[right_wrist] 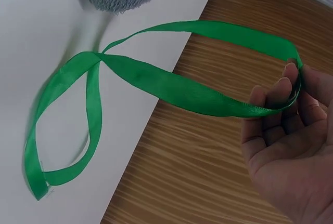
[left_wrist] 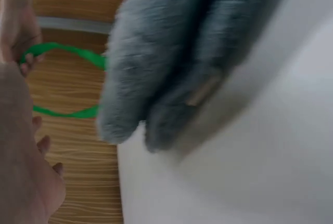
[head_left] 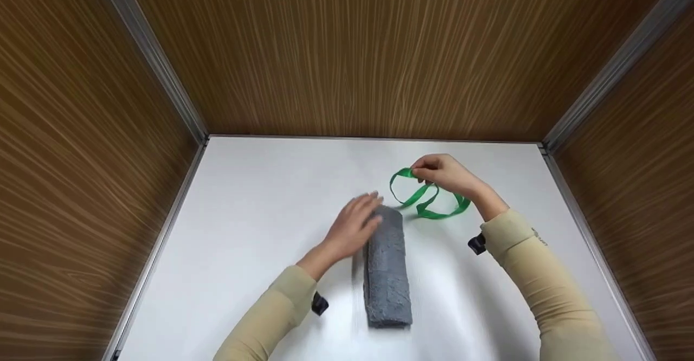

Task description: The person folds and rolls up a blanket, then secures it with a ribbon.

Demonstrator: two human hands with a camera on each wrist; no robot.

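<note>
My left hand (head_left: 355,225) rests open-fingered on the far end of the rolled grey towel (head_left: 386,266) on the table (head_left: 260,209), my right hand (head_left: 444,174) pinches the green ribbon (head_left: 428,198) just beyond, which I judge needs carrying to the roll.

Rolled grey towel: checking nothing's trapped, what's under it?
The rolled grey towel lies on the white table; beneath it is hidden. The left hand rests on its far end.

Flat white tabletop (head_left: 260,231) boxed in by wood-grain walls (head_left: 347,52). On it lies a rolled grey fluffy towel (head_left: 386,274), with a looped green ribbon (head_left: 434,209) partly resting just beside its far end.
</note>
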